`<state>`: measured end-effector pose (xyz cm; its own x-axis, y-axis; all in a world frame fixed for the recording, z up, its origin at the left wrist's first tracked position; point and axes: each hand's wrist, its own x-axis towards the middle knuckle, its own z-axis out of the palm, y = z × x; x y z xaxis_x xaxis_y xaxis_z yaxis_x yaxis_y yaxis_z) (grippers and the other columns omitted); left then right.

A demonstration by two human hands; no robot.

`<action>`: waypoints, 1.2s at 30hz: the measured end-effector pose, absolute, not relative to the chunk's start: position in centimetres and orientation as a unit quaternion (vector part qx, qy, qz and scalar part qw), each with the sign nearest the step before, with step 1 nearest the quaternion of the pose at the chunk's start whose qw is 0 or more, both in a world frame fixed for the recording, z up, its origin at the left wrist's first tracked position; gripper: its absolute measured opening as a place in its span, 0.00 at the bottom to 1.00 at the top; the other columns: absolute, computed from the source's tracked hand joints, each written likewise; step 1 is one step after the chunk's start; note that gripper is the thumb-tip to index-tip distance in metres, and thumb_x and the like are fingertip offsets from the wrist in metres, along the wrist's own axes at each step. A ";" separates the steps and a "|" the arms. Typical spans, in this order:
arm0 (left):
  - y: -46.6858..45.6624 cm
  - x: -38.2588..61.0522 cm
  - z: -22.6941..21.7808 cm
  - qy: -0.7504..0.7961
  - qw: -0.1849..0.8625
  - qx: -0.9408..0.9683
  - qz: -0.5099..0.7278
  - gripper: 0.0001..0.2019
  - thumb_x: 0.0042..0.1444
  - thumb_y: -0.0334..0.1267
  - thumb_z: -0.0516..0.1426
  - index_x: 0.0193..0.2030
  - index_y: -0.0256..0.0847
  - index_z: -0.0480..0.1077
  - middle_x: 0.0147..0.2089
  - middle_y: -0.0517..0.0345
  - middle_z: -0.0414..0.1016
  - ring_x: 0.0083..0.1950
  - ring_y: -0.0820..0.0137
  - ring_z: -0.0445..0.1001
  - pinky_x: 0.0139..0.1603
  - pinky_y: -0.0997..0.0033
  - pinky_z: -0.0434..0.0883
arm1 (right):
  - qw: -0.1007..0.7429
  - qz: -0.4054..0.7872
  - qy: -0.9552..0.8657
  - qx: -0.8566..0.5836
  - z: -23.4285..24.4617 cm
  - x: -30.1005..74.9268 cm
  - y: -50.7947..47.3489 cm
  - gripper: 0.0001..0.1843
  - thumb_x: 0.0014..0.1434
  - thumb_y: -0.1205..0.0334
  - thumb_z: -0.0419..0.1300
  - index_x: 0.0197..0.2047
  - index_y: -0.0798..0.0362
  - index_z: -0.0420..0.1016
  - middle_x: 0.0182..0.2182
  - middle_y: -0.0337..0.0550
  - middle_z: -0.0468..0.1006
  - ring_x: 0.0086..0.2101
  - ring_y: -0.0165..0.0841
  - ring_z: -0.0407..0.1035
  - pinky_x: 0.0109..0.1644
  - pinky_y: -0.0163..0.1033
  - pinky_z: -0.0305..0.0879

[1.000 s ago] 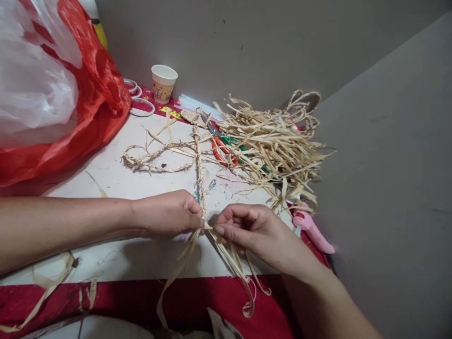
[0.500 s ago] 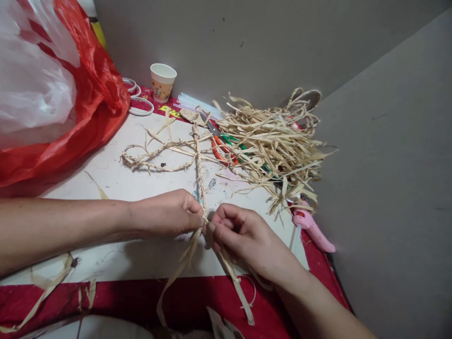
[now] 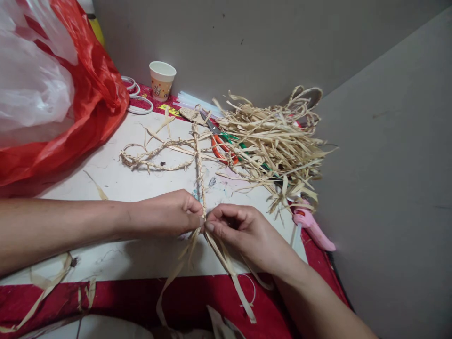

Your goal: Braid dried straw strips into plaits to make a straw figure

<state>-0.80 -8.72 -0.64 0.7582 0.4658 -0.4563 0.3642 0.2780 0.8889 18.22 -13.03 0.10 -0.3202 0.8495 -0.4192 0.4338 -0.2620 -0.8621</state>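
Observation:
A thin braid of pale straw (image 3: 199, 165) runs from the far side of the white board (image 3: 116, 179) down to my hands. My left hand (image 3: 165, 213) is closed, pinching the braid's near end. My right hand (image 3: 240, 230) is closed too, thumb and forefinger pinching a loose straw strip (image 3: 231, 275) right beside the left fingertips. Several loose strips hang from the pinch over the red cloth (image 3: 141, 301). The braid's far part curls into a loop (image 3: 148, 157) on the board.
A heap of straw strips (image 3: 275, 146) lies at the right over orange-handled scissors (image 3: 221, 148). A pink glue gun (image 3: 312, 230) sits by the right edge. A paper cup (image 3: 161, 80), white rings (image 3: 139, 106) and a red plastic bag (image 3: 70, 94) stand at the back left.
My right hand has moved left until its fingertips meet the left hand's at the braid end. The hanging strips have swung. The left hand has stayed put.

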 end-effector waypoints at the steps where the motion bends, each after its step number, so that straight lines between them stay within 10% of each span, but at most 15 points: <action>1: -8.7 -0.8 -0.6 0.341 0.724 0.598 0.036 0.09 0.53 0.39 0.52 0.25 0.38 0.62 0.18 0.68 0.51 0.19 0.79 0.47 0.18 0.77 0.46 | 0.183 0.571 -0.577 -0.555 0.1 18.2 -12.9 0.15 0.55 0.51 0.61 0.29 0.57 0.71 0.20 0.34 0.62 0.23 0.24 0.51 0.25 0.32 0.48; 9: -8.6 -0.8 -0.3 0.327 0.724 0.606 0.041 0.08 0.54 0.37 0.50 0.26 0.40 0.59 0.19 0.68 0.50 0.20 0.79 0.46 0.19 0.76 0.46 | 0.201 0.622 -0.549 -0.520 -0.5 18.7 -11.9 0.15 0.51 0.56 0.66 0.39 0.53 0.69 0.30 0.37 0.69 0.27 0.25 0.58 0.31 0.31 0.54; 21: -8.8 -0.7 -0.6 0.339 0.595 0.727 0.044 0.12 0.55 0.40 0.48 0.26 0.38 0.66 0.22 0.65 0.58 0.25 0.76 0.55 0.27 0.76 0.58 | 0.078 0.585 -0.643 -0.489 0.4 17.9 -12.4 0.15 0.64 0.53 0.50 0.33 0.55 0.67 0.25 0.37 0.63 0.27 0.27 0.55 0.31 0.33 0.55; 31: -9.4 -1.2 1.0 0.326 0.597 0.728 0.085 0.15 0.55 0.36 0.47 0.26 0.37 0.72 0.25 0.60 0.72 0.26 0.75 0.63 0.31 0.77 0.61 | 0.131 0.671 -0.568 -0.458 0.5 17.2 -12.6 0.20 0.63 0.48 0.48 0.27 0.54 0.62 0.23 0.40 0.69 0.25 0.28 0.65 0.33 0.35 0.62; 36: -9.4 -1.3 1.1 0.382 0.544 0.740 0.097 0.12 0.52 0.38 0.51 0.21 0.37 0.68 0.19 0.64 0.63 0.24 0.76 0.58 0.26 0.77 0.56 | 0.180 0.761 -0.449 -0.432 -0.5 17.1 -12.9 0.21 0.61 0.48 0.53 0.24 0.51 0.53 0.15 0.28 0.53 0.15 0.21 0.46 0.17 0.29 0.42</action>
